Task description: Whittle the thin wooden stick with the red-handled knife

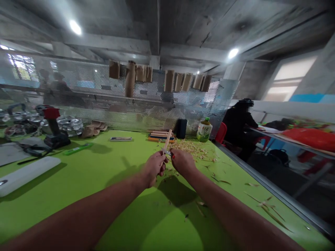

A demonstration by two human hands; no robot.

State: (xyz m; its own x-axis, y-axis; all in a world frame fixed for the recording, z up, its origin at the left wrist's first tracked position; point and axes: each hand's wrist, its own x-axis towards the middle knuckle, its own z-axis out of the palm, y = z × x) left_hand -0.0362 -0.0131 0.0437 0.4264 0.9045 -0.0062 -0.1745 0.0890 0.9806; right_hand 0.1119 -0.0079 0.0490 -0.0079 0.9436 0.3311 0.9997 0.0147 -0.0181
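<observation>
A slim, pale wooden strip [168,138] slants up from the left grip [155,167], closed around its lower end. The right grip [184,161] is curled shut on a small metal-bladed knife [168,152], its blade at the strip. Plenty of paring looks done, judging by the curled tan shavings [192,148] beyond and right of the grips on the lime-green surface [86,184]; how much remains I cannot tell.

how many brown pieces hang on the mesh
9: four brown pieces in the left group, five in the right, near the top of the mesh; overlaps may hide more.
</observation>
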